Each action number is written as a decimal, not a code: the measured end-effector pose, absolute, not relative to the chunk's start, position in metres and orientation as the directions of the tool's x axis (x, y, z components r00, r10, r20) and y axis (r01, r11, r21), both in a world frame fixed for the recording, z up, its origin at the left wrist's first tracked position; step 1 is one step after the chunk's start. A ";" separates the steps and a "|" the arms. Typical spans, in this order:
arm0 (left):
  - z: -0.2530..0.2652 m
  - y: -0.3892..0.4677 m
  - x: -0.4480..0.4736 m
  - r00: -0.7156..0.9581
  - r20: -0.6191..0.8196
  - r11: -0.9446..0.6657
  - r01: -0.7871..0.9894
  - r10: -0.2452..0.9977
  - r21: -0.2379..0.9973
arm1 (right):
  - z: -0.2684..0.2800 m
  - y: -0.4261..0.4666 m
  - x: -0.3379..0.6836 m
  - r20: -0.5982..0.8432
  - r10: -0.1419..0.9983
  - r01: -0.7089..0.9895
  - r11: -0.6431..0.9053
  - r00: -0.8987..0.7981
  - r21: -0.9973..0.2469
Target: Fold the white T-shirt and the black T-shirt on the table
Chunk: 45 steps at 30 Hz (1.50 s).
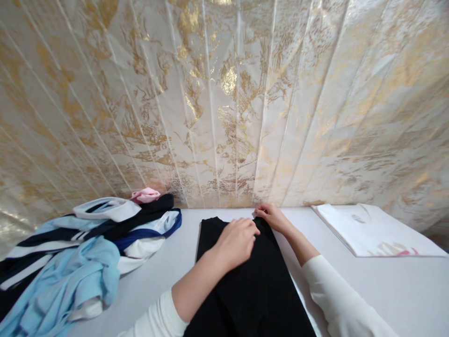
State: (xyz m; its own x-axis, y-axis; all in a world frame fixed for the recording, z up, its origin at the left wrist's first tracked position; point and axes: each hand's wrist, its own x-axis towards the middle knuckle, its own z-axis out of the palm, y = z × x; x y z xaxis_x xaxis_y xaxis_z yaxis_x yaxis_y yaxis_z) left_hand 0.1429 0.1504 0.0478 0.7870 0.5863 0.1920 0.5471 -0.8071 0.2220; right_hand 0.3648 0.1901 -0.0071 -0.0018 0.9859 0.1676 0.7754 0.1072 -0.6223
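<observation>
A black garment (259, 281) lies folded into a long strip on the table, its far end near the wall covering. My left hand (235, 239) reaches across its upper part with the fingers bent and together; the fingertips point right, and whether they grip cloth is hidden. At the garment's far right corner, my right hand (271, 216) pinches the edge of the black cloth between thumb and fingers.
To the left, a loose heap of clothes holds a light blue garment (84, 271), dark striped pieces and a pink cloth (145, 195). A folded white T-shirt (382, 229) lies at the right. Behind the white table (396, 295) hangs a gold-patterned covering (224, 107).
</observation>
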 end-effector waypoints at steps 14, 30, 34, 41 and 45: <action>0.007 0.119 0.157 0.886 0.123 -0.874 0.403 0.447 0.271 | 0.000 0.181 0.369 0.145 0.987 0.860 0.130 -0.066 -0.494; -0.009 0.155 0.079 0.646 0.164 -0.666 0.735 0.745 0.132 | -0.002 0.108 0.254 0.194 0.978 0.973 0.122 -0.083 -0.197; -0.013 0.158 0.082 0.636 0.211 -0.668 0.729 0.742 0.149 | -0.013 0.111 0.255 0.163 0.984 0.979 0.101 -0.072 -0.178; 0.016 0.112 0.071 0.745 0.259 -0.789 0.589 0.614 0.175 | -0.001 0.095 0.266 0.299 0.952 0.920 0.170 -0.062 -0.352; 0.017 0.064 0.059 0.827 0.215 -0.848 0.467 0.519 0.249 | 0.000 0.054 0.260 0.378 0.899 0.885 0.347 -0.220 -0.310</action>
